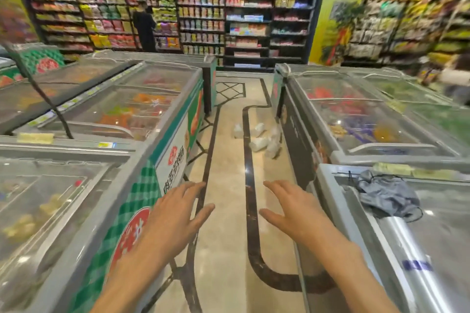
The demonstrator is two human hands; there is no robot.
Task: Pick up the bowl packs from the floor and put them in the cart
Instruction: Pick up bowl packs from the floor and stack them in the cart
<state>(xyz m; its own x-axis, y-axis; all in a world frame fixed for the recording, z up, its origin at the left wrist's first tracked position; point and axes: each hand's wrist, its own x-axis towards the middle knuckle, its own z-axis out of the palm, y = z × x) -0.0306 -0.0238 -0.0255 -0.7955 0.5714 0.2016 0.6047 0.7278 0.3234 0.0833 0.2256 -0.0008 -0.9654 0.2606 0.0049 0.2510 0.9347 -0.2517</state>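
Several bowl packs (259, 143) floored, axes mixed

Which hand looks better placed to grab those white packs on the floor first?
Probably the right hand: the packs lie right of the aisle's middle, beside the right freezer. Both hands are open, empty and far off.

bowl packs (262, 136): white, too blurred to count | shelves (407, 20) at right: smeared, goods unreadable | both forearms: cut off by bottom edge | freezer (396, 236): ran past right edge
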